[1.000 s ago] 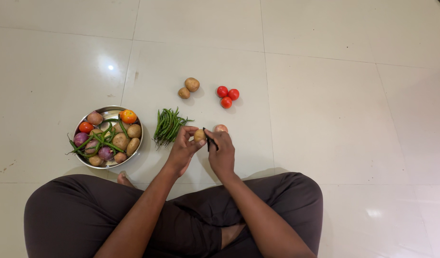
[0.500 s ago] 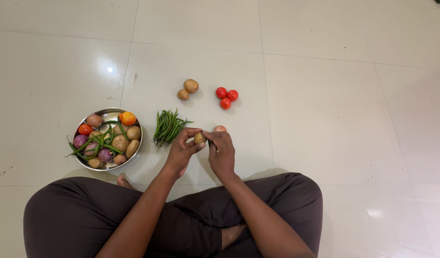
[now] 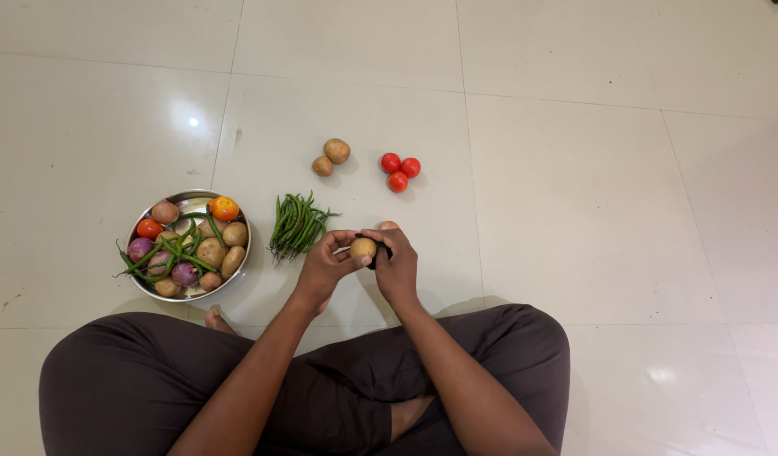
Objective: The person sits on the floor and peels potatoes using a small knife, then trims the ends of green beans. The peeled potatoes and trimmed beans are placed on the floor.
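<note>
Since a second ago: little shift. The black tool that stuck up from the right hand [image 3: 397,268] now lies lower, mostly hidden behind the potato [image 3: 363,247]; both hands stay in the same spot over the floor, and the vegetables on the tiles have not moved.

Head view, looking down on a person seated cross-legged in dark trousers on pale glossy floor tiles [image 3: 575,169].

Left hand [image 3: 325,265]: grip closed on the small tan potato, thumb and fingertips around its left side. Right hand: fingers curled against the potato's right side, grip closed around a dark-handled tool [image 3: 380,252]; only a sliver of it shows, so I cannot tell what kind. The potato sits between the two hands, held above the floor just in front of the knees.

Just left of the hands: a loose bundle of green beans [image 3: 296,224] on the tiles. Farther left: a round steel bowl [image 3: 189,198] with potatoes, purple onions, a red tomato, an orange one and stray beans.

Beyond the hands: two potatoes [image 3: 331,157] touching each other, and beside them three red tomatoes [image 3: 400,170] in a tight cluster. A small pinkish object peeks out behind the right hand's fingers; too hidden to identify.

A bare toe shows by the left knee.
</note>
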